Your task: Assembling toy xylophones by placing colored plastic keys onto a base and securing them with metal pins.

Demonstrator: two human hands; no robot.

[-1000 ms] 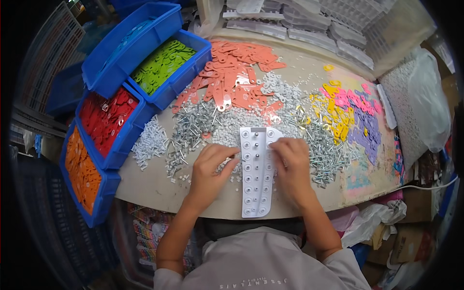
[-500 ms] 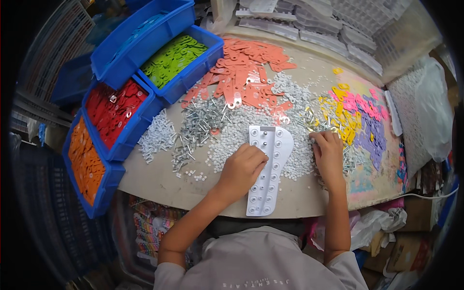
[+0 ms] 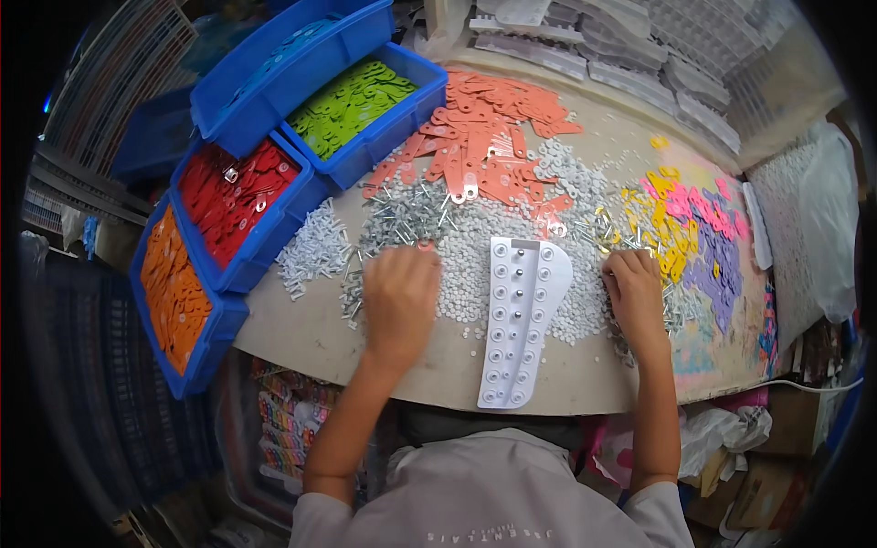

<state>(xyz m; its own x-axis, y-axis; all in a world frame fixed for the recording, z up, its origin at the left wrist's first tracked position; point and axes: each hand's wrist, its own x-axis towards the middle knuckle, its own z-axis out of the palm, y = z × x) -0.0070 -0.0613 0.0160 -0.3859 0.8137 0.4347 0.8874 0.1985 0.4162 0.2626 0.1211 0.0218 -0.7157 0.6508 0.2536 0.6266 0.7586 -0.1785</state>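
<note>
My left hand point(image 3: 402, 306), smeared by motion, is over the near edge of a pile of metal pins point(image 3: 402, 219); its fingertips cannot be made out. To its right a white plastic jig point(image 3: 498, 356) lies on the table. Round cups run along both its sides, and several metal pins stand in the far part of its middle channel. My right hand point(image 3: 637, 292) rests right of the jig with curled fingers, beside scattered pins and yellow plastic pieces point(image 3: 674, 247). Whatever its fingers may hold is hidden. Small white plastic rings point(image 3: 466, 274) spread behind and around the jig.
Blue bins point(image 3: 315, 173) at the left hold green, red, orange and blue pieces. A heap of coral strips point(image 3: 484, 128) lies at the back, with pink and purple pieces point(image 3: 717, 274) at the right. White plastic studs point(image 3: 313, 245) lie near the bins. A clear bag point(image 3: 827, 228) stands far right.
My left hand has moved from over the jig leftward to the metal pins. More pins now show in the jig's channel. My right hand stays by its pile, while the whole view has shifted slightly.
</note>
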